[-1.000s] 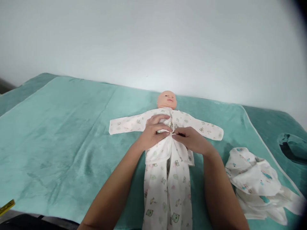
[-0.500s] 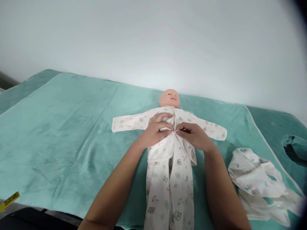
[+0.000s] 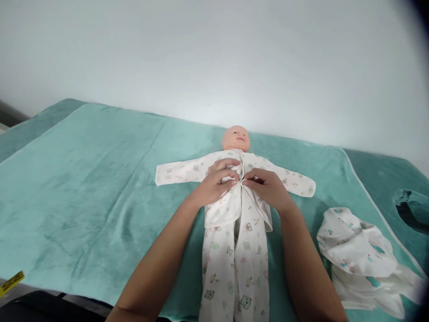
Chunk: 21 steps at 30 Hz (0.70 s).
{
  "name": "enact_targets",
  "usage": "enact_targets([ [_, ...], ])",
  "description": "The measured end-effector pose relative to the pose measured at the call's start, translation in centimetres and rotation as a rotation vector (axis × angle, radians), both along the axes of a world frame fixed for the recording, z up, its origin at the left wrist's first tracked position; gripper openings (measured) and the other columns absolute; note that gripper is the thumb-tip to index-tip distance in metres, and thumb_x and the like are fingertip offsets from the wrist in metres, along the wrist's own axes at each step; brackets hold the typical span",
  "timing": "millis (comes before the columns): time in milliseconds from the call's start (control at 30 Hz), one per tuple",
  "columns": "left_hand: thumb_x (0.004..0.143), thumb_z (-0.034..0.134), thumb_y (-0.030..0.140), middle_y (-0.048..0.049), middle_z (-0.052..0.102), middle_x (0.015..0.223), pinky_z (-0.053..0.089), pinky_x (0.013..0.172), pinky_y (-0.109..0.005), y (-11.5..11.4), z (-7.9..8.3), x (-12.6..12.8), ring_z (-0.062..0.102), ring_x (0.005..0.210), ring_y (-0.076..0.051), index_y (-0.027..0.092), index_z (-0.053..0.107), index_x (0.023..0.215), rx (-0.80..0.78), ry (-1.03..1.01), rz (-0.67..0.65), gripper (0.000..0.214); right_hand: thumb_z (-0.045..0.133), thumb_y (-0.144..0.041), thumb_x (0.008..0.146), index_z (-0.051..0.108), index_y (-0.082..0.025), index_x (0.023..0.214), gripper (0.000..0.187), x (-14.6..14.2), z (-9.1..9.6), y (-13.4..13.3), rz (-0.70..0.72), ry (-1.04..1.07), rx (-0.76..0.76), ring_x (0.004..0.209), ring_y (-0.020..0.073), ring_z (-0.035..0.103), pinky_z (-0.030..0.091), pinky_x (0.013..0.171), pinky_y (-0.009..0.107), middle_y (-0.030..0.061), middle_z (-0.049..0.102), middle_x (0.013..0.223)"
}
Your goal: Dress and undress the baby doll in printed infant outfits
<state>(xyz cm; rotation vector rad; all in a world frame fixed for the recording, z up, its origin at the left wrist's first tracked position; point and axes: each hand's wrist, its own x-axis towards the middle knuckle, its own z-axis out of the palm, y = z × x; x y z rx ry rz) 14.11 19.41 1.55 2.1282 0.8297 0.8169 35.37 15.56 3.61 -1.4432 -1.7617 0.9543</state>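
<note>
A baby doll (image 3: pixel 236 138) lies on its back, dressed in a white printed jacket (image 3: pixel 219 212) and matching trousers (image 3: pixel 217 273). Over the doll's chest, my left hand (image 3: pixel 214 181) pinches one front edge of the jacket between thumb and fingers. Opposite it, my right hand (image 3: pixel 268 185) grips the other front edge, thumb against fingertips. Both sets of fingertips meet at the front opening, where the fastening between them is mostly hidden. Just above shows a small round button. Below my hands the jacket front hangs apart over the trousers. Its sleeves stretch out to both sides.
Under the doll spreads a green blanket (image 3: pixel 100 179), with a pale wall (image 3: pixel 201 58) behind. At the right sits a crumpled pile of white printed cloth (image 3: pixel 358 250). Beyond it lies a black band-like object (image 3: pixel 409 214). A yellow marked strip (image 3: pixel 12 283) shows at lower left.
Both hands stay at the jacket's front opening, with only small finger movements. The view has shifted slightly, so everything sits a little further left.
</note>
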Motion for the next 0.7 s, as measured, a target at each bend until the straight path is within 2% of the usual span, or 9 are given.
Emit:
enact_targets([
  [267, 0.095, 0.055, 0.027, -0.0038, 0.053, 0.144, 0.033, 0.118, -0.047, -0.1, -0.1, 0.2, 0.044, 0.137, -0.024, 0.025, 0.066, 0.094, 0.000, 0.007, 0.053, 0.012, 0.060, -0.038, 0.090, 0.056, -0.022, 0.075, 0.022, -0.7, 0.2, -0.2, 0.002, -0.041, 0.019, 0.061, 0.0121, 0.041, 0.031, 0.059, 0.028, -0.0033, 0.052, 0.068],
  [500, 0.094, 0.056, 0.032, -0.0057, 0.054, 0.143, 0.038, 0.114, -0.046, 0.1, 0.6, -0.2, 0.046, 0.136, -0.025, 0.024, 0.066, 0.088, -0.083, -0.060, -0.009, 0.014, 0.065, -0.046, 0.085, 0.056, -0.022, 0.076, 0.027, -0.3, -0.6, 0.1, -0.104, 0.091, -0.076, 0.057, 0.0111, 0.037, 0.029, 0.054, 0.028, -0.0040, 0.047, 0.066],
  [600, 0.094, 0.055, 0.043, -0.0077, 0.057, 0.141, 0.042, 0.111, -0.046, 0.2, 1.5, -1.2, 0.049, 0.134, -0.027, 0.023, 0.065, 0.086, -0.175, -0.170, -0.023, 0.024, 0.065, -0.048, 0.084, 0.056, -0.022, 0.076, 0.029, 1.1, -0.8, 0.1, -0.092, 0.155, -0.071, 0.059, 0.0120, 0.037, 0.029, 0.054, 0.028, -0.0029, 0.047, 0.067],
  [700, 0.090, 0.059, 0.052, -0.0077, 0.060, 0.136, 0.045, 0.107, -0.046, 0.8, 1.9, -3.1, 0.052, 0.132, -0.028, 0.023, 0.064, 0.083, -0.251, -0.340, 0.071, 0.030, 0.062, -0.050, 0.085, 0.059, -0.022, 0.075, 0.030, 4.2, -0.2, -0.4, -0.021, 0.145, -0.094, 0.063, 0.0147, 0.043, 0.033, 0.056, 0.029, -0.0006, 0.051, 0.069],
])
